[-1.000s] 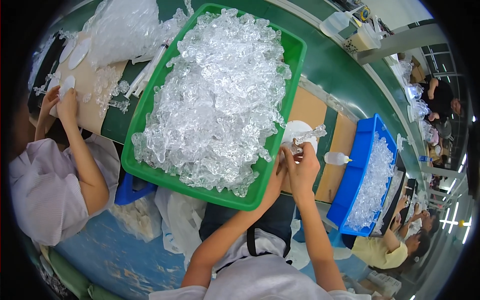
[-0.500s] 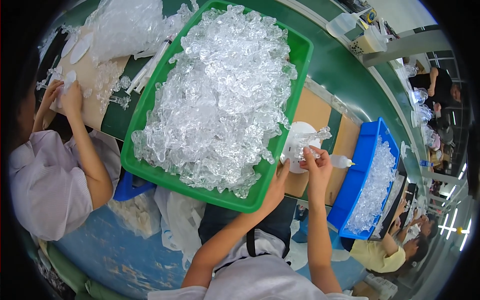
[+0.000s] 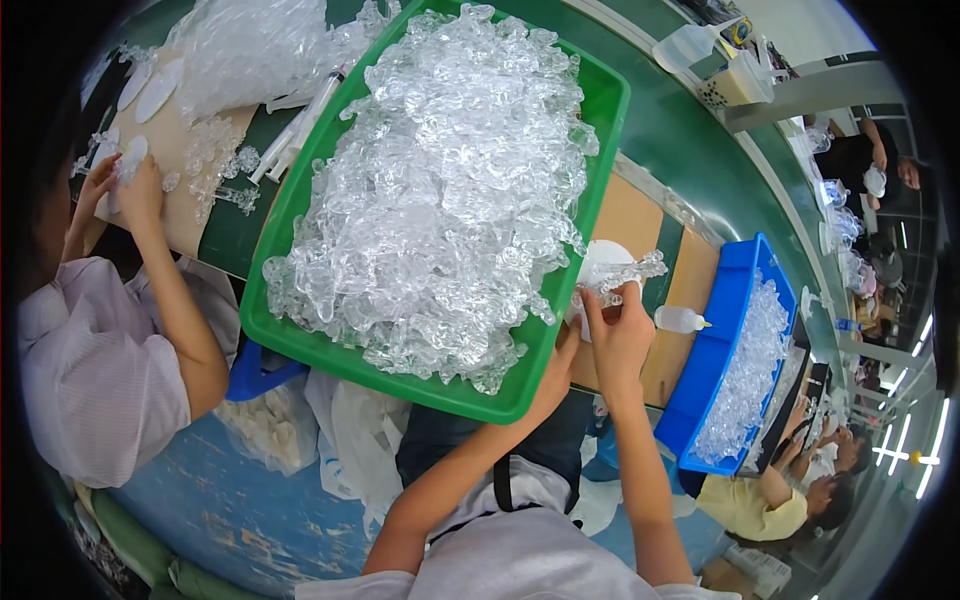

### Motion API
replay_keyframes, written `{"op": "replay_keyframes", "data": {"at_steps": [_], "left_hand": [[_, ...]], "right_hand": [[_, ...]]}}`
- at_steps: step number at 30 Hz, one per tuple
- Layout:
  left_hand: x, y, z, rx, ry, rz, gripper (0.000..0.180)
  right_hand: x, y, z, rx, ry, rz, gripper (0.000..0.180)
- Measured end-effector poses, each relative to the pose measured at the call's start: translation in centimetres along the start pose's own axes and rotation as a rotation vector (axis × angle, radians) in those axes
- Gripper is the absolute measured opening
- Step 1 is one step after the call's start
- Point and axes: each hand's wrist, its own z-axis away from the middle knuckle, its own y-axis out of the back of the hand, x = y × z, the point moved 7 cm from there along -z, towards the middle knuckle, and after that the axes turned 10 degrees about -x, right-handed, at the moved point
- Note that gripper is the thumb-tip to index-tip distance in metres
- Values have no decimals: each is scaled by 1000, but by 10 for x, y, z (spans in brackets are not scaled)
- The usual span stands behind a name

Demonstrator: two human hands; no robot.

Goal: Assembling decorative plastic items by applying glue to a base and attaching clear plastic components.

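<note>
My right hand [image 3: 622, 340] pinches a clear, knobbly plastic piece [image 3: 636, 270] between thumb and fingers. This piece lies over a round white disc [image 3: 603, 252] on the work surface. My left hand [image 3: 556, 378] is beside the disc's near edge, partly covered by the rim of a large green tray [image 3: 500, 402]; most of its fingers are hidden, so its grip does not show. Clear plastic pieces [image 3: 450, 190] are heaped high in the tray. Right of my right hand lies a small squeeze bottle [image 3: 679, 320] with a yellowish tip.
A blue bin [image 3: 690, 400] of clear pieces stands at right. At left, a co-worker's hands [image 3: 135, 190] hold a white part near a clear plastic bag [image 3: 245, 60]. White tubes [image 3: 300, 130] lie beside the green tray. A drink cup [image 3: 740, 82] stands at the back.
My right hand has moved slightly left and nearer the disc, with the clear plastic piece now over it. My left hand stays about where it was. The co-worker's hands shifted slightly.
</note>
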Motion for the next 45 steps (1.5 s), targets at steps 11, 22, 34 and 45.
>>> {"op": "replay_keyframes", "data": {"at_steps": [11,22,34,45], "left_hand": [[2,4,-3,-1,10,191,47],[-4,17,-22,325,41,849,49],[17,1,-26,59,171,1572,45],[24,-1,-22,105,92,1547,43]], "right_hand": [[8,3,1,-22,-47,-135,25],[16,3,0,-14,-48,-181,26],[63,22,34,42,-177,-978,31],[71,32,34,-63,-202,-852,28]]}}
